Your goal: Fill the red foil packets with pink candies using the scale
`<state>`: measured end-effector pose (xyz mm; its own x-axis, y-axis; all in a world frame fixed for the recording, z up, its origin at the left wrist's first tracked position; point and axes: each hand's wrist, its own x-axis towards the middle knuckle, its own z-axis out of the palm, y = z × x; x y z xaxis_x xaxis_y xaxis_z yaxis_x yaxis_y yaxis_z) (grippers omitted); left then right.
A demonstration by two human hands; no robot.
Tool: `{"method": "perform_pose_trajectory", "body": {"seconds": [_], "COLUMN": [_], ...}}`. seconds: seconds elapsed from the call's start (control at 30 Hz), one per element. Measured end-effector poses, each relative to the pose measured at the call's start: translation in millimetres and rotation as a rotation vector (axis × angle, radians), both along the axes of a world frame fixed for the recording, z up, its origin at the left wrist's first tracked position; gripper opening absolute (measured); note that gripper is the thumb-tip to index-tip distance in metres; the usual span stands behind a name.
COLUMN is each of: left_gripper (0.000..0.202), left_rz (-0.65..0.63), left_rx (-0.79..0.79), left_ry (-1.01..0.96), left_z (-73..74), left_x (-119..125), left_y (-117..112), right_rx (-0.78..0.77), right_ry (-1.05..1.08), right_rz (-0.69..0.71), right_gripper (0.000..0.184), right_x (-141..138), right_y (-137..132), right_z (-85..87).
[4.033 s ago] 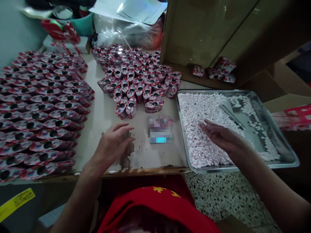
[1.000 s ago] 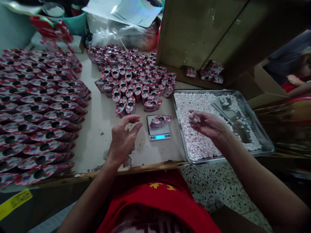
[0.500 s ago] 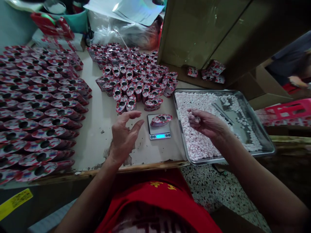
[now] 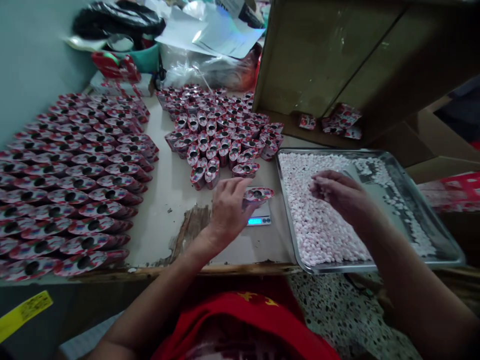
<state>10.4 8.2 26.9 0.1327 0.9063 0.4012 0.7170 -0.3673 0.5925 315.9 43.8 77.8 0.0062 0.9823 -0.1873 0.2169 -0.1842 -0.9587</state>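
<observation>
A digital pocket scale (image 4: 264,212) with a lit blue display lies on the table, with a small red-and-white printed packet (image 4: 261,194) standing on it, a dark round hole in its top. My left hand (image 4: 229,207) is at the packet's left end, fingers and thumb curved around it; the exact contact is partly hidden. Over a metal tray (image 4: 298,252) of small pinkish-white pellets (image 4: 318,225), my right hand (image 4: 339,192) has its fingertips pinched together on several pellets. Behind the scale stands a loose cluster of similar packets (image 4: 212,148).
Dense rows of packets (image 4: 84,183) fill the table's left side. A large cardboard box (image 4: 318,55) rises behind the tray, with a few packets (image 4: 342,121) at its base. Plastic bags (image 4: 210,70) and a teal basin (image 4: 146,57) are at the back. The wooden front edge is worn.
My left hand has moved right, from open beside the scale to the packet on it. My right hand stays over the tray, fingers still pinched. The whole view has shifted somewhat.
</observation>
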Motion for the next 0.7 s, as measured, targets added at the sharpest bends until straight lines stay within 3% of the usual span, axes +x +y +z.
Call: {"method": "perform_pose_trajectory", "body": {"seconds": [0.07, 0.13, 0.27, 0.37, 0.47, 0.53, 0.6, 0.7], "left_gripper": [0.070, 0.063, 0.033, 0.032, 0.029, 0.024, 0.024, 0.029], "left_rz": [-0.032, -0.063, -0.091, -0.047, 0.036, 0.111, 0.213, 0.352], "left_rx": [-0.024, -0.082, -0.139, -0.108, -0.078, -0.017, 0.065, 0.153], "left_ry": [0.080, 0.148, 0.168, 0.125, 0.063, 0.028, 0.033, 0.084], "left_z": [-5.9, -12.8, -17.5, -7.7, 10.8, 26.9, 45.9, 72.7], "left_x": [12, 22, 25, 8, -29, -66, -112, -186], "left_y": [8, 15, 10, -6, -16, -6, 21, 89], "right_rx": [0.220, 0.412, 0.594, 0.727, 0.841, 0.887, 0.920, 0.942], "right_ry": [-0.390, -0.680, -0.688, -0.724, -0.869, -0.995, -1.068, -0.997], "right_rz": [0.021, 0.041, 0.238, 0.356, 0.495, 0.531, 0.518, 0.485], "right_gripper": [0.020, 0.018, 0.017, 0.020, 0.019, 0.015, 0.014, 0.019], "right_x": [5, -2, -43, -81, -112, -125, -132, -129], "right_y": [1, 4, 26, 53, 72, 79, 81, 74], "right_z": [-6.9, -14.8, -28.6, -38.2, -50.1, -58.8, -65.4, -64.1]}}
